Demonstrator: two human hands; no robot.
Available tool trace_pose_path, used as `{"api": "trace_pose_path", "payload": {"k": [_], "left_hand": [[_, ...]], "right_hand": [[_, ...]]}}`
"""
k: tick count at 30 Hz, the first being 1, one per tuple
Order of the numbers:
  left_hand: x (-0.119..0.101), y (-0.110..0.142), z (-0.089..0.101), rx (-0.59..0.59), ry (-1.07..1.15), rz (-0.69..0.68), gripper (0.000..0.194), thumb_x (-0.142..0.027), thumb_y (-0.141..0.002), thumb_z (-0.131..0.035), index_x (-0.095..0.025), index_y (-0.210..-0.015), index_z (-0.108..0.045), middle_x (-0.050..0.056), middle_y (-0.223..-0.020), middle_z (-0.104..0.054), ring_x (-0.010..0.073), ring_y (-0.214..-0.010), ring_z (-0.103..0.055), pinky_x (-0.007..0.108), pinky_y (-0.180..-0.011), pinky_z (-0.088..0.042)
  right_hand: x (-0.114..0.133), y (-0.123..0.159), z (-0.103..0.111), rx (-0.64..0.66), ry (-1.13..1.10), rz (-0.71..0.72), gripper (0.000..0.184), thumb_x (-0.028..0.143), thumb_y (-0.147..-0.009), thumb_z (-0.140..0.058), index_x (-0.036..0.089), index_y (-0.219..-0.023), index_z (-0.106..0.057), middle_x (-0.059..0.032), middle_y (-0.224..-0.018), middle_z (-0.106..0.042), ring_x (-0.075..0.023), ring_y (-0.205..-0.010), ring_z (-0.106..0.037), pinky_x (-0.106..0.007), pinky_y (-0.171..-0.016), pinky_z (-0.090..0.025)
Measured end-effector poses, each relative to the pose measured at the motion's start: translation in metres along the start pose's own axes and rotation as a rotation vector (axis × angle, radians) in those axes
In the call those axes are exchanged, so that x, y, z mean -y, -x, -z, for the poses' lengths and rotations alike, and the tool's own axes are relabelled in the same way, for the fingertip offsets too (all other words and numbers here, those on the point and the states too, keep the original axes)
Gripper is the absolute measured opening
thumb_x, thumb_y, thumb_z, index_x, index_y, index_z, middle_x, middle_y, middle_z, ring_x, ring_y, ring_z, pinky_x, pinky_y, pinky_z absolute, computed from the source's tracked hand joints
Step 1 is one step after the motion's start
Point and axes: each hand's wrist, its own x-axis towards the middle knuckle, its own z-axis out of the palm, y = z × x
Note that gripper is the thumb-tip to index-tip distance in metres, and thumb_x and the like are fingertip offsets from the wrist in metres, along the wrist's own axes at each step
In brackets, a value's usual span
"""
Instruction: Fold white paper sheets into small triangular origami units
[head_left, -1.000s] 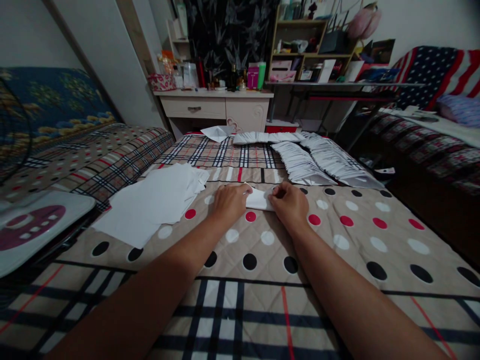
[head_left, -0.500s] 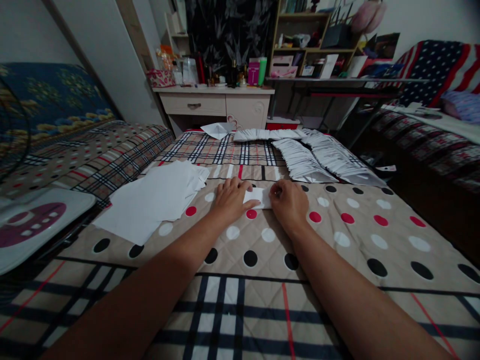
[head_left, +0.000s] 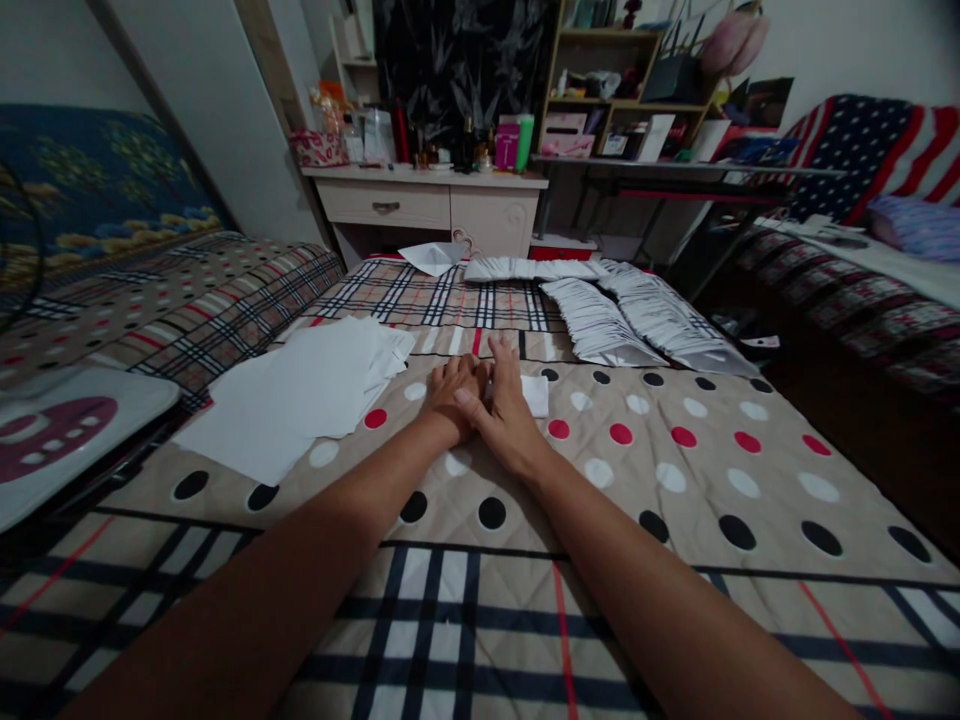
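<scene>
A small folded white paper [head_left: 535, 393] lies on the polka-dot quilt [head_left: 675, 470] in front of me. My right hand [head_left: 504, 412] rests flat on its left part, fingers stretched out and pointing away from me. My left hand [head_left: 452, 388] lies right beside it, touching it, fingers lightly curled on the quilt at the paper's left edge. Most of the paper is hidden under the two hands.
A loose stack of white sheets [head_left: 300, 390] lies to the left. Rows of folded white papers [head_left: 637, 320] fan out at the far right of the bed. A white dresser [head_left: 435, 205] and cluttered shelves [head_left: 615, 90] stand beyond.
My right hand has slid left across the folded paper, from its right edge to beside my left hand, and flattened out. The paper's right end now shows.
</scene>
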Motion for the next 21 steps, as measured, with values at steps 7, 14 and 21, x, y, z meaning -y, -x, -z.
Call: {"api": "trace_pose_path", "payload": {"k": [7,14,21], "left_hand": [[0.004,0.000,0.011,0.038,0.075,-0.005,0.032,-0.038,-0.093,-0.042,-0.026,-0.120,-0.054,0.009,-0.122,-0.054,0.0286,-0.112,-0.049,0.044,-0.092,-0.038],[0.008,0.003,0.009,-0.081,0.256,-0.065,0.021,-0.033,-0.084,-0.062,-0.026,-0.104,-0.061,0.004,-0.109,-0.064,0.0272,-0.105,-0.055,0.043,-0.090,-0.038],[0.011,-0.005,0.002,-0.224,0.742,-0.119,0.029,-0.010,-0.073,-0.065,-0.022,-0.100,-0.063,-0.002,-0.078,-0.063,0.0133,-0.069,-0.055,0.027,-0.068,-0.042]], "right_hand": [[-0.003,0.005,0.013,0.028,0.050,-0.113,0.098,0.078,-0.080,-0.040,0.013,-0.152,-0.023,-0.0169,-0.161,-0.017,-0.0317,-0.149,0.004,-0.057,-0.118,-0.005],[-0.032,0.004,0.036,-0.209,-0.058,-0.196,0.074,0.065,-0.089,-0.039,0.019,-0.147,-0.035,-0.0162,-0.154,-0.034,-0.0306,-0.143,-0.031,-0.054,-0.116,-0.022],[-0.053,-0.004,0.049,-0.354,-0.048,-0.218,0.054,0.032,-0.075,-0.063,0.015,-0.127,-0.059,-0.0153,-0.117,-0.066,-0.0268,-0.097,-0.064,-0.044,-0.086,-0.051]]}}
